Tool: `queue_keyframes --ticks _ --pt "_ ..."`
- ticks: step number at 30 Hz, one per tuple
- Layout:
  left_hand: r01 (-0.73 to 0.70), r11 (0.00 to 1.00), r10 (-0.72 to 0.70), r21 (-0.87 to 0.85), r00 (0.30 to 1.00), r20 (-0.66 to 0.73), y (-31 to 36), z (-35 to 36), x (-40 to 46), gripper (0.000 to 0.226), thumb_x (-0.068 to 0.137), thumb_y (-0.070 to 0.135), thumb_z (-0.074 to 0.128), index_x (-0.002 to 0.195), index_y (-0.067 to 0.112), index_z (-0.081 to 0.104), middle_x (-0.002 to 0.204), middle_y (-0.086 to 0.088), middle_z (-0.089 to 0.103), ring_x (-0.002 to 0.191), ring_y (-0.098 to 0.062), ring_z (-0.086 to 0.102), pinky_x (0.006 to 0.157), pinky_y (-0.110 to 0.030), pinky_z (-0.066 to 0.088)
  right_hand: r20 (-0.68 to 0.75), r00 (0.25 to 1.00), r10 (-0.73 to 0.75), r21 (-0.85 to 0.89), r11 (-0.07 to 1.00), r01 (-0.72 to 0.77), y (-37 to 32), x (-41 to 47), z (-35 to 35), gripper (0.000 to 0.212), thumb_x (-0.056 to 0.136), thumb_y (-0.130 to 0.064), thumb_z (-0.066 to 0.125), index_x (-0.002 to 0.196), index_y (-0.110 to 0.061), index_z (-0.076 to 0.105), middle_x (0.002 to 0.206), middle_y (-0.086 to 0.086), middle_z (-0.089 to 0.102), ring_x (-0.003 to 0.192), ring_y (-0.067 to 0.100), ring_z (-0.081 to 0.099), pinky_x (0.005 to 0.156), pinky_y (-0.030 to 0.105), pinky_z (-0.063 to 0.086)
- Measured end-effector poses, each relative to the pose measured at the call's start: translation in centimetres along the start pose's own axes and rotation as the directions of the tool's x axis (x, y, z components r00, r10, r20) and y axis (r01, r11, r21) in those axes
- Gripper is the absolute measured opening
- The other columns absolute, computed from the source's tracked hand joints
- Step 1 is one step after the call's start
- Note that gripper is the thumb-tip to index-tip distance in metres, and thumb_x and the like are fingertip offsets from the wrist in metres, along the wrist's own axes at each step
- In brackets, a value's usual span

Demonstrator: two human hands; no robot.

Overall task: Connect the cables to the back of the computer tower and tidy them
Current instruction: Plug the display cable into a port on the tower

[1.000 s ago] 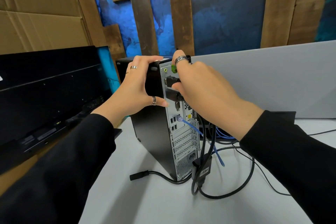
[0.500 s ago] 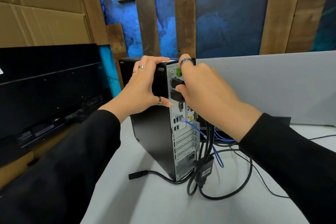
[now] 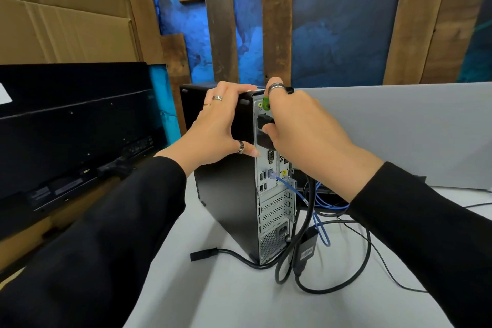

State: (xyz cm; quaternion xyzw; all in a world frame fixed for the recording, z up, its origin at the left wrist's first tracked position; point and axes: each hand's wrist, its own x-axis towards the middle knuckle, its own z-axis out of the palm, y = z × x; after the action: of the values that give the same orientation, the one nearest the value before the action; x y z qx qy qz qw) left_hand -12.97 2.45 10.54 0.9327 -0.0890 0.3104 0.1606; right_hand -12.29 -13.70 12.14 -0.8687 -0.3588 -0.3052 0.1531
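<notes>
Fingers of the left hand (image 3: 213, 125) wrap the top rear corner of the computer tower (image 3: 226, 189), thumb pressed flat on its side panel. The right hand (image 3: 303, 128) is pinched closed on a black plug (image 3: 265, 122) seated high on the rear panel. The tower stands upright on the grey table (image 3: 213, 295), a blue cable (image 3: 295, 192) plugged lower down, black cables (image 3: 332, 285) looping beside its base. Bare tabletop lies in front; a monitor (image 3: 74, 125) leans at left.

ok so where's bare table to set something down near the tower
Bare table lies in front of the tower, between the sleeves, below the loose black plug. Crowded: right of the back panel, where black cables and the blue cable coil.
</notes>
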Motion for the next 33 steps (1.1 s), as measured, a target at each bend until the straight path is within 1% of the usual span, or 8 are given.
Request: queue_keyframes --ticks 4,8,15,19,21,24,28,33 --pt "-0.004 1.0 0.004 0.004 1.0 0.003 0.0 0.0 0.1 0.101 0.052 0.032 0.088 0.135 0.026 0.031 0.119 0.012 0.026 0.119 -0.01 0.023 0.1 -0.045 0.037 0.011 1.0 0.006 0.003 1.0 -0.006 0.0 0.3 0.0 0.052 0.089 -0.013 0.059 0.131 -0.008 0.028 0.065 -0.004 0.021 0.067 0.02 0.038 0.041 0.019 0.021" --pt "-0.015 1.0 0.015 0.024 1.0 0.004 -0.1 0.1 0.2 0.102 0.052 0.033 0.089 0.136 0.025 0.03 0.119 0.01 0.026 0.113 -0.007 0.021 0.098 -0.042 0.038 0.02 1.0 0.021 0.027 0.999 -0.022 0.2 0.7 0.1 0.047 0.089 -0.01 0.057 0.128 -0.009 0.031 0.066 -0.006 0.021 0.052 0.011 0.028 0.042 0.02 0.021" --pt "-0.022 1.0 0.022 0.0 1.0 -0.002 -0.1 0.0 0.1 0.1 0.052 0.032 0.089 0.134 0.025 0.032 0.115 0.013 0.023 0.11 -0.006 0.02 0.097 -0.043 0.037 0.025 1.0 0.019 0.054 0.998 -0.02 0.3 0.8 -0.1 0.053 0.09 -0.01 0.056 0.135 -0.009 0.027 0.067 -0.007 0.021 0.052 0.008 0.026 0.042 0.02 0.019" --pt "-0.008 1.0 0.008 0.015 1.0 0.006 0.1 0.0 0.1 0.1 0.053 0.031 0.089 0.135 0.024 0.031 0.125 0.004 0.03 0.12 -0.015 0.025 0.099 -0.046 0.037 0.025 0.999 0.024 0.06 0.998 -0.026 0.1 0.6 -0.1 0.049 0.09 -0.008 0.056 0.131 -0.009 0.03 0.069 -0.004 0.028 0.056 0.015 0.033 0.042 0.021 0.02" --pt "-0.001 1.0 0.001 0.022 1.0 0.008 0.1 -0.1 0.0 0.1 0.053 0.031 0.088 0.135 0.023 0.031 0.128 0.002 0.03 0.121 -0.016 0.025 0.099 -0.046 0.037 0.029 0.999 0.023 0.059 0.998 -0.024 -0.1 0.4 0.0 0.05 0.089 -0.008 0.056 0.131 -0.009 0.029 0.079 0.001 0.035 0.065 0.019 0.039 0.042 0.023 0.024" --pt "0.016 0.999 -0.016 0.032 1.0 0.012 0.2 -0.1 -0.1 0.1 0.054 0.031 0.088 0.135 0.023 0.031 0.128 0.002 0.03 0.122 -0.016 0.025 0.1 -0.045 0.036 0.034 0.999 0.032 0.052 0.998 -0.034 -0.2 0.3 0.1 0.058 0.089 -0.009 0.058 0.136 -0.009 0.025 0.087 0.005 0.038 0.072 0.021 0.041 0.052 0.031 0.035" --pt "0.024 1.0 -0.024 0.015 1.0 0.003 0.4 -0.1 -0.3 0.099 0.053 0.029 0.089 0.134 0.023 0.032 0.129 0.001 0.032 0.123 -0.019 0.028 0.1 -0.049 0.037 0.024 1.0 0.008 0.043 0.999 -0.009 0.0 0.0 0.4 0.058 0.09 -0.011 0.056 0.137 -0.008 0.023 0.093 0.011 0.052 0.074 0.024 0.046 0.057 0.033 0.035" --pt "0.035 0.999 -0.035 0.021 0.999 -0.024 0.7 0.3 -1.3 0.101 0.062 0.027 0.085 0.142 0.024 0.023 0.144 0.0 0.026 0.135 -0.02 0.023 0.108 -0.048 0.031 0.032 0.999 0.01 0.15 0.989 -0.014 0.8 -1.1 -0.1 0.048 0.094 -0.027 0.051 0.132 -0.008 0.03 0.084 0.004 0.05 0.073 0.025 0.049 0.057 0.032 0.034"
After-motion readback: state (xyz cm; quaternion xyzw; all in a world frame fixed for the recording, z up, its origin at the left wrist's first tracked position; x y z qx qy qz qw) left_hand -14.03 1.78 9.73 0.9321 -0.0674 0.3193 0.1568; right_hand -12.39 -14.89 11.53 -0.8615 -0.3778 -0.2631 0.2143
